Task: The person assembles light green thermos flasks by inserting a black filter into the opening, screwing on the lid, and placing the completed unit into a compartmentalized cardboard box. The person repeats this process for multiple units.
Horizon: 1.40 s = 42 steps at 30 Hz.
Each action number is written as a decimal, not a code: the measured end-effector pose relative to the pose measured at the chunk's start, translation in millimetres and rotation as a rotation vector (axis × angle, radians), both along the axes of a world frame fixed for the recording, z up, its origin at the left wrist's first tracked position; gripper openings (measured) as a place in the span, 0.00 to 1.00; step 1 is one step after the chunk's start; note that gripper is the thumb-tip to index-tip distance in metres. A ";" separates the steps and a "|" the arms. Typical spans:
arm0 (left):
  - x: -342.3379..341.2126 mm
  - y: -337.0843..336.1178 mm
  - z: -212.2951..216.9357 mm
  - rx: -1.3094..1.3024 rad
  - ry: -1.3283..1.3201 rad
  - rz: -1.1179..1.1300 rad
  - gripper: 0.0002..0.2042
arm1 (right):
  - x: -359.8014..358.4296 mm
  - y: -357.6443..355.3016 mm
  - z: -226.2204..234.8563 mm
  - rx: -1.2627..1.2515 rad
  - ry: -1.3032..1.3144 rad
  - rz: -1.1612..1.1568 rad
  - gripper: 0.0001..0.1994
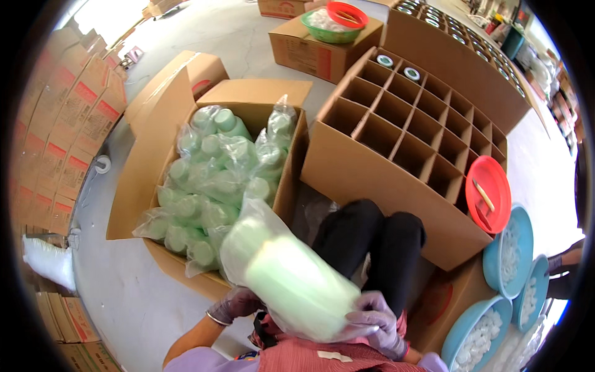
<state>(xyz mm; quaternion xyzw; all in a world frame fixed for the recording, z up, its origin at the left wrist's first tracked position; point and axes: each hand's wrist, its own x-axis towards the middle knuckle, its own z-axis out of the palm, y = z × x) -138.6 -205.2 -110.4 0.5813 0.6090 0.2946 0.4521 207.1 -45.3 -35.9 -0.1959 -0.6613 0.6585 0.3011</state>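
Note:
A clear plastic bag of pale green containers [297, 279] lies slantwise over my lap, blurred by motion. My right hand [378, 322], in a greyish-purple glove, grips its lower right end, with the thumb and fingers on the plastic. My left hand [238, 304], in a darker-looking glove, is closed at the bag's lower left edge; its fingertips are partly hidden. Just beyond the bag, to the left, an open cardboard box [291, 180] is filled with more pale green containers [211, 180] in clear plastic bags.
A divided carton [372, 167] stands ahead right, with two capped containers in its far cells and a red basin [489, 192] on its near right corner. Blue basins [455, 335] with white pieces sit at right. Stacked cartons [74, 136] line the left.

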 end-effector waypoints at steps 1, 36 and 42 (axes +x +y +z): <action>7.6 2.5 9.9 -0.054 -0.137 0.267 0.19 | -35.1 36.1 13.1 0.217 0.063 0.083 0.22; -450.7 355.5 -155.4 -0.308 0.853 0.870 0.15 | -222.2 196.3 13.1 0.917 -0.301 0.203 0.17; -466.7 376.8 -167.4 -0.829 0.917 0.667 0.18 | -225.2 207.6 9.5 0.875 -0.287 0.112 0.16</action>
